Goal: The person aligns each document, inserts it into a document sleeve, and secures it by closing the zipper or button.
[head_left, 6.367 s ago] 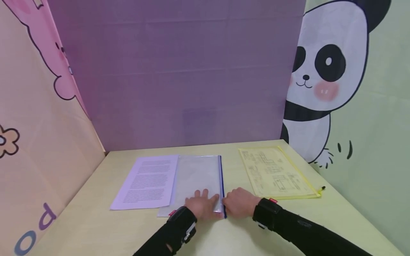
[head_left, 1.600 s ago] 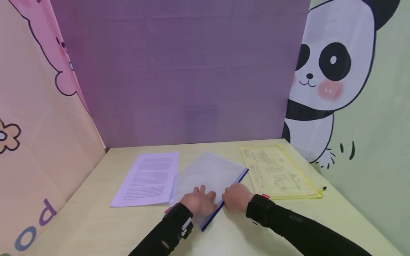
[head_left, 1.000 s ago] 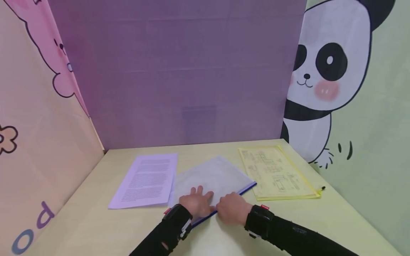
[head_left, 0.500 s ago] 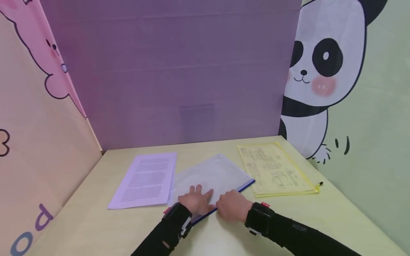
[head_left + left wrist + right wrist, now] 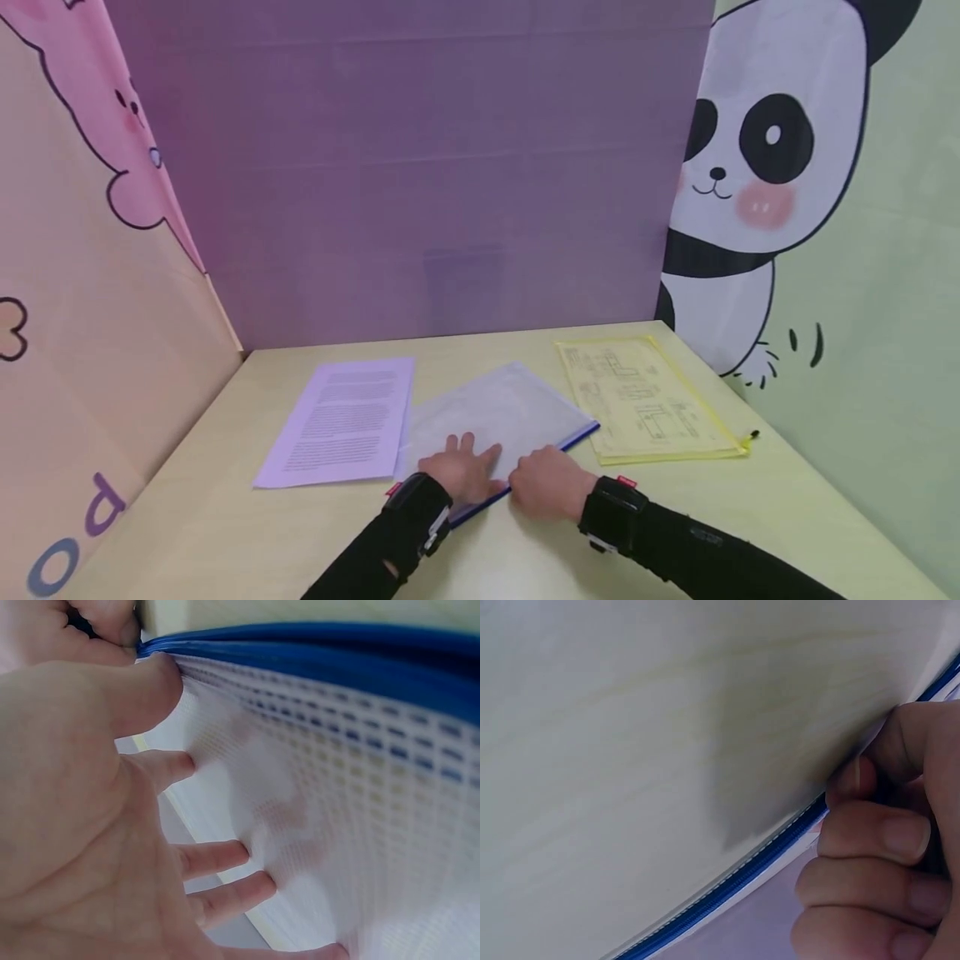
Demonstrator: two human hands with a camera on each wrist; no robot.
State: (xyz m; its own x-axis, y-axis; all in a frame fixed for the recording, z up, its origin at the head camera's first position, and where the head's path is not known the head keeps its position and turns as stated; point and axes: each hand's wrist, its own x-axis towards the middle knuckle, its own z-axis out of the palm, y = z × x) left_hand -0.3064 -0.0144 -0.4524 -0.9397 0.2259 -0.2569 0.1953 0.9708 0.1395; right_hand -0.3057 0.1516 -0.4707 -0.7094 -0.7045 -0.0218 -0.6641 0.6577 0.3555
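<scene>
A clear mesh-textured pouch (image 5: 510,408) with a blue zipper edge (image 5: 579,436) lies at an angle mid-table. My left hand (image 5: 461,473) rests on it, fingers spread, its thumb beside the blue edge; in the left wrist view the fingertips of that hand (image 5: 112,802) touch the mesh (image 5: 360,825). Just to the right, my right hand (image 5: 551,483) pinches the blue edge, with its other fingers curled. In the right wrist view the blue zipper (image 5: 735,881) runs up to the pinching thumb and finger of that hand (image 5: 885,840). Whatever they pinch is largely hidden.
Printed sheets (image 5: 341,425) lie at the left, touching or under the pouch's left side. A yellow zip pouch (image 5: 648,400) with drawings inside lies at the right, close to the clear pouch's corner. A purple panel (image 5: 450,167) stands behind the table (image 5: 262,533).
Since the earliest frame the clear pouch has turned from straight to slanted, its far blue end swinging right and nearer. Over the last second the hands and pouch have hardly moved.
</scene>
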